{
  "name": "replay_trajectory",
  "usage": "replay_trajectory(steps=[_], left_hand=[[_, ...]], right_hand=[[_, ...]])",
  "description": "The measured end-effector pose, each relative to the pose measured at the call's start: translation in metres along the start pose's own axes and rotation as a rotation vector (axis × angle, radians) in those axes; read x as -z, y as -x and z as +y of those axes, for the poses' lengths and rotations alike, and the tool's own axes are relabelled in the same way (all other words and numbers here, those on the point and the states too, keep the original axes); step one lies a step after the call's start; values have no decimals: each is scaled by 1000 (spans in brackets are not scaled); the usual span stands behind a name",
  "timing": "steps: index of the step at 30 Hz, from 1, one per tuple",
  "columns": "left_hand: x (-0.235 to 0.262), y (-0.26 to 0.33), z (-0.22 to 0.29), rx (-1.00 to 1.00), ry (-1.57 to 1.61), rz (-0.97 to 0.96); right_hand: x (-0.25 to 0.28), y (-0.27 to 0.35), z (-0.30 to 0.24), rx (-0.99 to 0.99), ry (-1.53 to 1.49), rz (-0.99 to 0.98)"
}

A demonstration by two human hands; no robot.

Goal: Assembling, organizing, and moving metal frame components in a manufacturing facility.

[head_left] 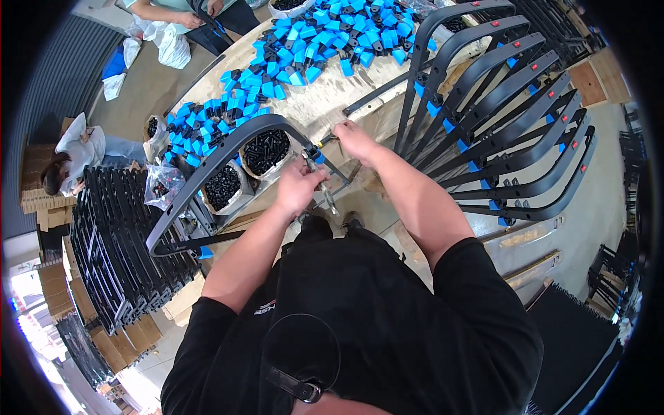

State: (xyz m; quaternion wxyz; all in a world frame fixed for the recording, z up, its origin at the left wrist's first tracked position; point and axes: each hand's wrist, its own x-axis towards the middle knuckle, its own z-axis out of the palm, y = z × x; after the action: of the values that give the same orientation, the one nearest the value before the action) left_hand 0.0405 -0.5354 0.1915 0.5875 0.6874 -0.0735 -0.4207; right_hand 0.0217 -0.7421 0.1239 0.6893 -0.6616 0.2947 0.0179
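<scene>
My left hand (297,187) is closed around a silver metal hand tool (328,197), whose lower end points down toward my feet; its exact kind is unclear. My right hand (355,142) is pinched beside a small yellow-and-black piece (324,142), and what lies between its fingers is hidden. A black curved tubular frame (207,166) arches across the table's near left side, one end close to both hands. At its other end sits a blue cap (205,252). Behind my left hand stand a white sack of black plastic parts (267,153) and another sack of small black parts (221,190).
Blue-and-black plastic caps (304,48) are heaped on the worktable (311,104). Several finished-looking black frames (498,117) fan out at right. More black frames (121,235) are stacked at left, near a seated person (83,149). Another person (187,17) works across the table.
</scene>
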Motion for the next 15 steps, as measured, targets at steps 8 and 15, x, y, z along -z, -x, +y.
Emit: replay_trajectory(steps=[8,15], left_hand=[[-13,-14,9,173,-414,94],[-5,-3,13,141,-513,-43]], right_hand=[[9,13,-34,-332,64,-146],[-13,18,-39,-201,31,11]])
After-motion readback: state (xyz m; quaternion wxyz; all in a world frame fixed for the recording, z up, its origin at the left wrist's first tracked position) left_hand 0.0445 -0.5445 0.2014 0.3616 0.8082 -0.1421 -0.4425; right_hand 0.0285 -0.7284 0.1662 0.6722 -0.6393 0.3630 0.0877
